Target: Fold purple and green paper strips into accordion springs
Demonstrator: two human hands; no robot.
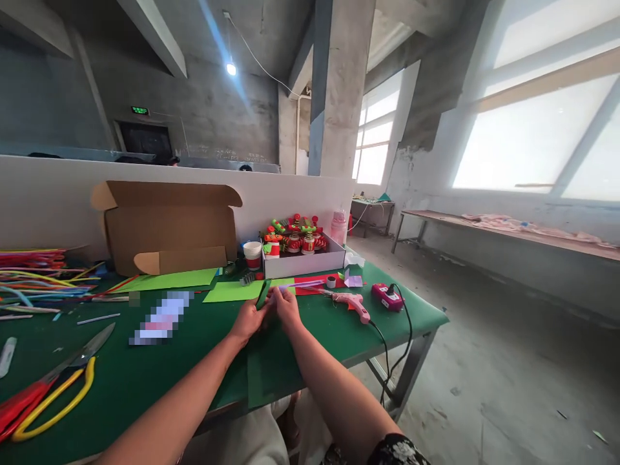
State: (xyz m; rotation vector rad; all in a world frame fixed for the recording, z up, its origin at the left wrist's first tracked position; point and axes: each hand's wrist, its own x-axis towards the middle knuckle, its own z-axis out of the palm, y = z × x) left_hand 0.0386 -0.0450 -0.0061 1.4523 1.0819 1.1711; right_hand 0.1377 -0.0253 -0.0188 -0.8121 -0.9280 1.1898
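While purple strip (309, 283) points right, long axis crosswise | right hand (287, 310) pinches it | left hand (248, 320): grip unclear

No text is readable: the green sign (140, 110) above the door (145, 138) and writing (227, 154) right of it blur.

Stretching out on grey metal legs as a long table with a smooth green top (203, 323). Carrying at the left a loose pile of thin multicoloured strips (31, 260) and, nearer, long metal blades with red and yellow handles (75, 367). Supporting along the back an open brown cardboard box (169, 223), a stack of white-and-red paper cups (252, 255) and a shallow white box (305, 265). Bearing flat lime-green paper sheets (167, 280) before these. Holding at the right a pink glue gun (352, 303) near a magenta socket block (387, 297).
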